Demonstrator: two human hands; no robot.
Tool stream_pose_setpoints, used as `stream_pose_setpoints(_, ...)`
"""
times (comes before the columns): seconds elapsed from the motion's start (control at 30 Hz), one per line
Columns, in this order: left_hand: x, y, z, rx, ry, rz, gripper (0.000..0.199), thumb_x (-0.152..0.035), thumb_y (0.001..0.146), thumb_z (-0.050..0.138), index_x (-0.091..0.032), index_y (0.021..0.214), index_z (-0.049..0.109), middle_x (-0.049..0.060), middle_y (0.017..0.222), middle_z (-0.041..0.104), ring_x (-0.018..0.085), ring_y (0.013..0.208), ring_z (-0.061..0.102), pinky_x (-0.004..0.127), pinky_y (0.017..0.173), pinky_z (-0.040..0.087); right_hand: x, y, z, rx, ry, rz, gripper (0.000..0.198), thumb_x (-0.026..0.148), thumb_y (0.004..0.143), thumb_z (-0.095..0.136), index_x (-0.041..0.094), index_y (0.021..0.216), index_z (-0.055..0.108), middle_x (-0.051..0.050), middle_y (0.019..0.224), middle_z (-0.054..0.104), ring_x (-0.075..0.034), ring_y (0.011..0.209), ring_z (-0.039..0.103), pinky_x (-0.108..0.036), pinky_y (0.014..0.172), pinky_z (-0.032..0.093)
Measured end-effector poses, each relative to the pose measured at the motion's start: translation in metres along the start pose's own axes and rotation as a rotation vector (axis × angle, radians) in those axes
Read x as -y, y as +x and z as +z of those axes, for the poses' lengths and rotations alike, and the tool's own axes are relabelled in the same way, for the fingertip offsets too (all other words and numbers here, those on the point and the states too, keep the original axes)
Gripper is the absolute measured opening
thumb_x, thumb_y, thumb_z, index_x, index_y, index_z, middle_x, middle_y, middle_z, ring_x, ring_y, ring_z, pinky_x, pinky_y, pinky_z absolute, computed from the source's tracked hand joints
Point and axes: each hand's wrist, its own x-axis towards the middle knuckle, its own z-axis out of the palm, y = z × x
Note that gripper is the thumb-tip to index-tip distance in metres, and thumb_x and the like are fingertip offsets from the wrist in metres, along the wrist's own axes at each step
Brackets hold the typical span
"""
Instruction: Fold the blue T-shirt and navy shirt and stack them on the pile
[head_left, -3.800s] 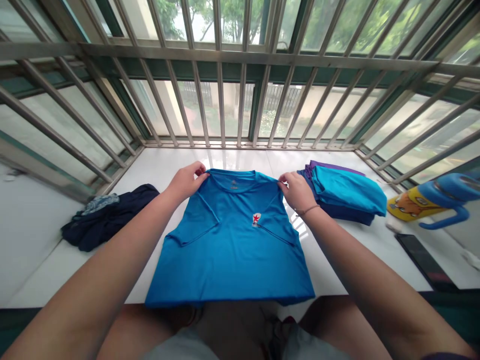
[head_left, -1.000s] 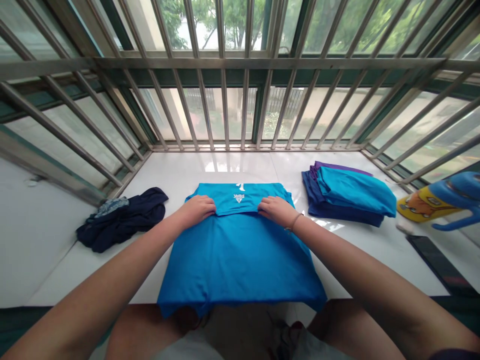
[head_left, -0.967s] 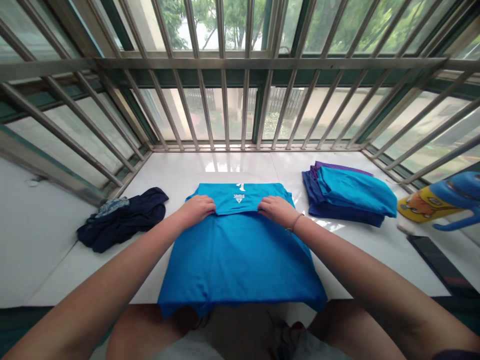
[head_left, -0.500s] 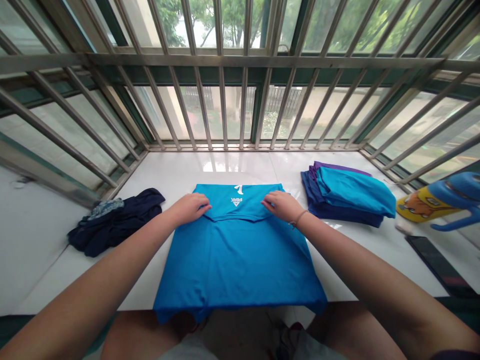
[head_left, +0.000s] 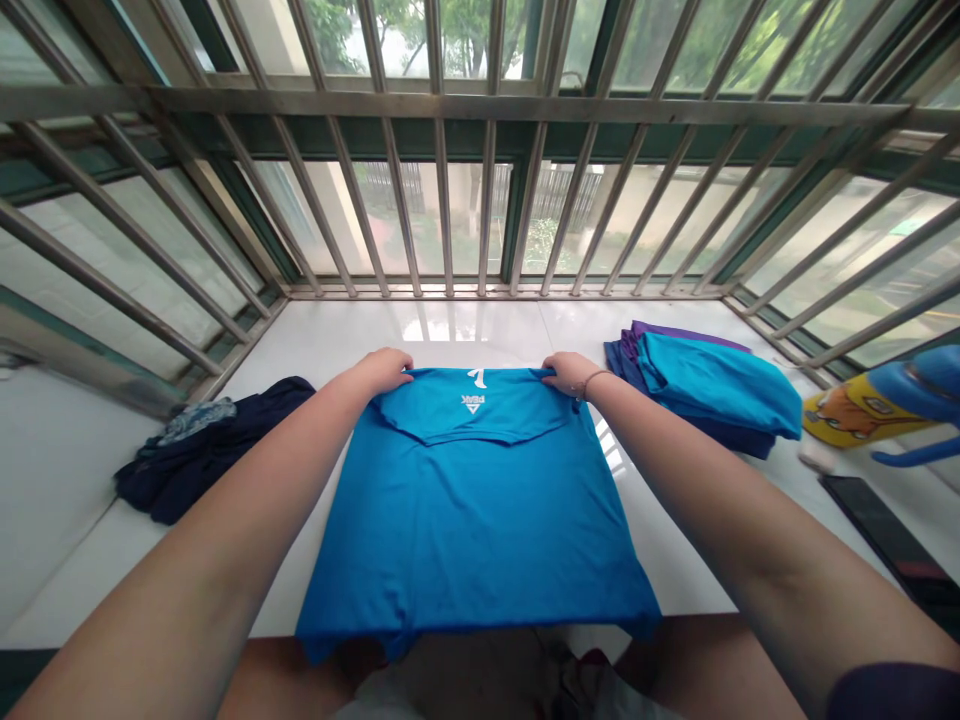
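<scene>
Blue shirt (head_left: 480,530), partly folded, one far corner each in closely pinched left fingers (head_left: 397,362) and right fingers (head_left: 555,363).

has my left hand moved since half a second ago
Yes, your left hand has moved away from you, toward the metal window bars, to the far edge of the blue T-shirt.

My shirt (head_left: 487,530) is smooth cloth with a faint sheen; beneath it I see a glossy ledge (head_left: 495,325), and far off, smooth metal bars (head_left: 465,106).
</scene>
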Motion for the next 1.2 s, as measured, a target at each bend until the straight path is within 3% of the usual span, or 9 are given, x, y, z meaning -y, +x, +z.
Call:
stream_pose_setpoints(0.2, 0.003, -0.034, -0.04, -0.162, -0.029, 0.045, 0.029, -0.041, 0.094, 0.06, -0.02, 0.104, 0.079, 0.013, 0.112, 0.077, 0.031, 0.106, 0.072, 0.039, 0.093, 0.055, 0.005, -0.035, -0.031, -0.195, 0.046, -0.018, 0.028, 0.027, 0.105, 0.063, 0.013, 0.126, 0.076, -0.017, 0.128, 0.07, -0.027, 0.113, 0.069, -0.033, 0.102, 0.051)
stream_pose_setpoints(0.37, -0.011, -0.124, -0.051, -0.327, -0.138, 0.082, 0.027, -0.04, 0.097, 0.057, -0.022, 0.105, 0.076, 0.011, 0.107, 0.078, 0.03, 0.105, 0.071, 0.042, 0.095, 0.055, 0.007, -0.117, -0.04, -0.373, 0.147, -0.155, 0.019, 0.029, 0.106, 0.062, 0.019, 0.116, 0.075, -0.012, 0.117, 0.072, -0.028, 0.109, 0.068, -0.036, 0.097, 0.052)
stream_pose_setpoints(0.47, -0.034, -0.196, -0.026, -0.33, -0.18, 0.14, 0.027, -0.039, 0.1, 0.057, -0.025, 0.106, 0.078, 0.011, 0.111, 0.08, 0.031, 0.109, 0.072, 0.045, 0.103, 0.055, 0.011, -0.18, -0.019, -0.432, 0.166, -0.263, 0.016, 0.028, 0.106, 0.06, 0.022, 0.109, 0.075, -0.012, 0.112, 0.074, -0.029, 0.105, 0.068, -0.039, 0.096, 0.052)
stream_pose_setpoints(0.6, -0.065, -0.281, 0.04, -0.248, -0.201, 0.113, 0.028, -0.035, 0.101, 0.055, -0.032, 0.108, 0.082, 0.009, 0.12, 0.081, 0.032, 0.116, 0.073, 0.053, 0.114, 0.052, 0.023, -0.252, 0.032, -0.329, 0.147, -0.326, 0.026, 0.014, 0.1, 0.055, 0.025, 0.109, 0.077, -0.011, 0.112, 0.076, -0.029, 0.099, 0.07, -0.042, 0.089, 0.056)
stream_pose_setpoints(0.67, -0.075, -0.31, 0.073, -0.198, -0.204, 0.073, 0.03, -0.033, 0.101, 0.053, -0.034, 0.106, 0.083, 0.008, 0.129, 0.08, 0.032, 0.122, 0.073, 0.058, 0.122, 0.048, 0.028, -0.277, 0.056, -0.271, 0.154, -0.346, 0.029, 0.016, 0.1, 0.055, 0.027, 0.114, 0.078, -0.011, 0.119, 0.077, -0.03, 0.103, 0.072, -0.045, 0.092, 0.059)
stream_pose_setpoints(0.77, -0.082, -0.342, 0.105, -0.243, -0.203, -0.018, 0.036, -0.035, 0.102, 0.052, -0.034, 0.121, 0.083, 0.009, 0.146, 0.074, 0.035, 0.129, 0.072, 0.062, 0.121, 0.05, 0.031, -0.303, 0.078, -0.295, 0.193, -0.299, 0.029, 0.026, 0.104, 0.056, 0.028, 0.124, 0.078, -0.013, 0.131, 0.075, -0.033, 0.116, 0.073, -0.05, 0.101, 0.06)
stream_pose_setpoints(0.93, -0.097, -0.378, 0.115, -0.339, -0.226, -0.052, 0.036, -0.041, 0.101, 0.06, -0.037, 0.132, 0.079, 0.009, 0.152, 0.07, 0.037, 0.135, 0.07, 0.06, 0.121, 0.053, 0.035, -0.335, 0.093, -0.387, 0.285, -0.175, 0.029, 0.039, 0.107, 0.057, 0.029, 0.127, 0.075, -0.014, 0.132, 0.074, -0.033, 0.117, 0.073, -0.05, 0.102, 0.061)
stream_pose_setpoints(1.07, -0.109, -0.396, 0.115, -0.33, -0.275, -0.108, 0.044, -0.049, 0.094, 0.067, -0.039, 0.136, 0.075, 0.008, 0.153, 0.07, 0.037, 0.138, 0.068, 0.056, 0.121, 0.054, 0.044, -0.354, 0.115, -0.481, 0.267, 0.026, 0.03, 0.049, 0.106, 0.058, 0.028, 0.124, 0.071, -0.016, 0.118, 0.075, -0.036, 0.105, 0.073, -0.052, 0.09, 0.061)
stream_pose_setpoints(1.2, -0.11, -0.403, 0.123, -0.427, -0.352, -0.418, 0.039, -0.058, 0.098, 0.055, -0.031, 0.119, 0.076, 0.013, 0.126, 0.079, 0.038, 0.12, 0.075, 0.053, 0.107, 0.061, 0.055, -0.359, 0.131, -0.486, 0.25, 0.216, 0.023, 0.048, 0.105, 0.059, 0.027, 0.1, 0.066, -0.014, 0.098, 0.071, -0.035, 0.09, 0.071, -0.049, 0.082, 0.06)
